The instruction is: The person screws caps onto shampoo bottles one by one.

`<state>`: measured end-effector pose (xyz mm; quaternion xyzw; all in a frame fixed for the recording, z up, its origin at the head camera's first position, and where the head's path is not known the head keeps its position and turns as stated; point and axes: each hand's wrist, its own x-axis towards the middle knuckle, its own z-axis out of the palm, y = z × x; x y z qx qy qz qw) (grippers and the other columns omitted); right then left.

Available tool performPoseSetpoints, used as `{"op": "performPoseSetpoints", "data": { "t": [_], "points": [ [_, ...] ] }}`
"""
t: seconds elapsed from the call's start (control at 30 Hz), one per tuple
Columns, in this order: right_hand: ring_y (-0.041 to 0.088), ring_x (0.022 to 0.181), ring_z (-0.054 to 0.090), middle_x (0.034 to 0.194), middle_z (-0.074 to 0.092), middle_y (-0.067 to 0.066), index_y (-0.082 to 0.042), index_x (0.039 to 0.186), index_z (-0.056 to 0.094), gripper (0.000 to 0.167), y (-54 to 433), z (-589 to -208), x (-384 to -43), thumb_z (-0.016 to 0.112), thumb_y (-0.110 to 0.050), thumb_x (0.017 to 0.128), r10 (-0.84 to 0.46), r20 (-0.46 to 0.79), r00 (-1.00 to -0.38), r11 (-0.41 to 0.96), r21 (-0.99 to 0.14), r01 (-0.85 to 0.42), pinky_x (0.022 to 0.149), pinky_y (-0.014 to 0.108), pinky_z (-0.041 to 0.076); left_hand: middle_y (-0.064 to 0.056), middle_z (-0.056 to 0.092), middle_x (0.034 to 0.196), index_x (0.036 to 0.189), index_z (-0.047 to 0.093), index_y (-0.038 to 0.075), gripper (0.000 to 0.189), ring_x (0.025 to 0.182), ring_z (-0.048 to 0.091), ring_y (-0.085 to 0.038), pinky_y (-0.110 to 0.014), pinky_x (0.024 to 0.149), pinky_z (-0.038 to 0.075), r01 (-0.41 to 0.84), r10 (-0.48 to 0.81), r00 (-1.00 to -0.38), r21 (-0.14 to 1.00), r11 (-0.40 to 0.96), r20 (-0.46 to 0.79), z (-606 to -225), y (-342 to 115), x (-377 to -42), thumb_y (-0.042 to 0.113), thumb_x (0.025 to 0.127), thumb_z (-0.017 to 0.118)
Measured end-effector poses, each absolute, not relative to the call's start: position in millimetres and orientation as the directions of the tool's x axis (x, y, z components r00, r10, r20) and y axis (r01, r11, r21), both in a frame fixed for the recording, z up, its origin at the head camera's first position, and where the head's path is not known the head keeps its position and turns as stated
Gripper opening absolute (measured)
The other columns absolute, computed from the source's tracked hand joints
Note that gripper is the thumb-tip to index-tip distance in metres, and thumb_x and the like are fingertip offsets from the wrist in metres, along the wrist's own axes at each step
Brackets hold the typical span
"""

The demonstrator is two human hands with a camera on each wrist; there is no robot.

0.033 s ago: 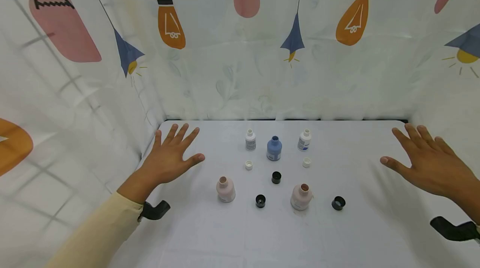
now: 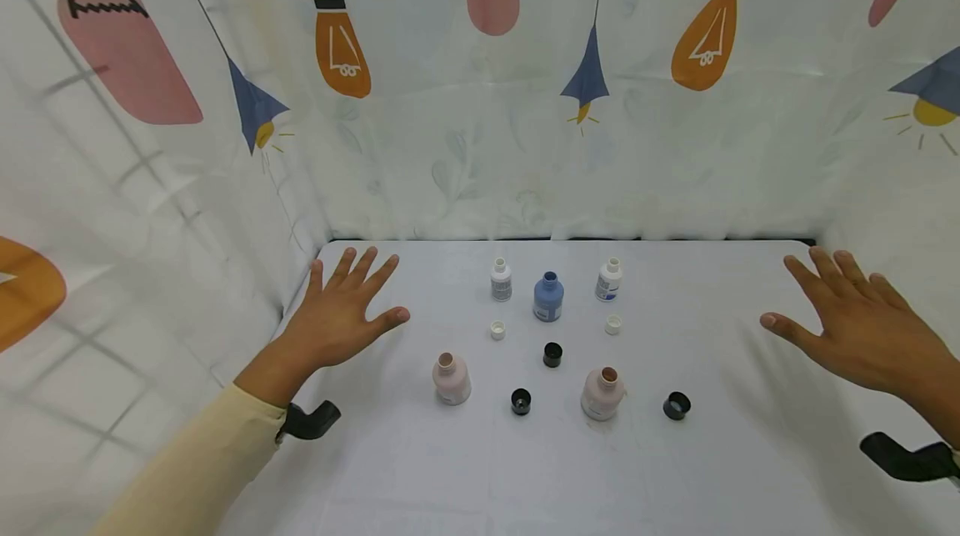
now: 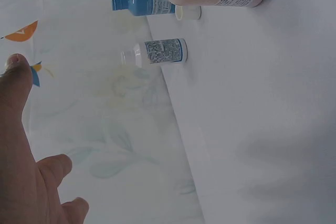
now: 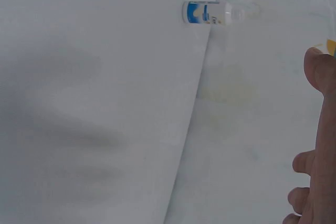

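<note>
Patterned cloth [image 2: 480,161] hangs behind the white desk [image 2: 420,478], before which I stand. Left to right: left hand [image 2: 330,323], fingers spread, holding nothing; left pink bottle [image 2: 452,382]; left white bottle [image 2: 501,282], with left white cap [image 2: 498,330] before it; near black cap [image 2: 521,402]; blue bottle [image 2: 548,301], with middle black cap [image 2: 552,355] before it; right pink bottle [image 2: 602,397]; right white bottle [image 2: 608,282], with right white cap [image 2: 613,325] before it; right black cap [image 2: 677,406]; right hand [image 2: 866,332], likewise spread and bare. Both hands lie well apart, flanking the five upright, uncapped bottles. Likely hazard: a low-swung forearm could topple an open bottle; similar-looking black caps might be confused. The left wrist view reveals dense print on the left pink bottle, unreadable from the head; only the head view includes the black caps.
</note>
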<state>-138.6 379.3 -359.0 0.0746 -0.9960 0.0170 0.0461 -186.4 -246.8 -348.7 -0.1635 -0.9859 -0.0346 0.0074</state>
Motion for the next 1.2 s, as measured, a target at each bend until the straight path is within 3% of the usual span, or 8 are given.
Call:
{"op": "performPoseSetpoints", "data": {
  "t": [0.53, 0.9, 1.2],
  "points": [
    [0.042, 0.150, -0.021, 0.165, -0.001, 0.032, -0.001, 0.163, 0.006, 0.093, 368, -361, -135, 0.050, -0.058, 0.103, -0.204, 0.089, -0.975, 0.976, -0.059, -0.209, 0.114, 0.054, -0.022, -0.014, 0.013, 0.170, 0.165, 0.018, 0.025, 0.089, 0.155, 0.000, -0.040, -0.068, 0.115, -0.007, 0.380, 0.382, -0.924, 0.143, 0.914, 0.014, -362, -242, -181, 0.074, 0.096, 0.047],
    [0.047, 0.151, -0.013, 0.163, 0.009, 0.035, 0.003, 0.161, 0.012, 0.092, 360, -365, -138, 0.053, -0.056, 0.103, -0.233, 0.098, -0.967, 0.967, -0.078, -0.241, 0.116, 0.054, -0.018, -0.013, 0.019, 0.168, 0.165, 0.020, 0.026, 0.095, 0.155, 0.007, -0.041, -0.068, 0.117, 0.001, 0.425, 0.434, -0.901, 0.229, 0.876, 0.013, -376, -245, -182, 0.075, 0.091, 0.056],
    [0.047, 0.151, -0.013, 0.163, 0.007, 0.034, 0.002, 0.162, 0.012, 0.091, 355, -368, -139, 0.051, -0.056, 0.104, -0.237, 0.064, -0.969, 0.965, -0.101, -0.243, 0.116, 0.054, -0.019, -0.008, 0.031, 0.165, 0.163, 0.028, 0.025, 0.097, 0.152, 0.023, -0.036, -0.061, 0.119, 0.017, 0.434, 0.484, -0.874, 0.383, 0.815, -0.040, -386, -242, -179, 0.052, 0.086, 0.080]
  ]
}}
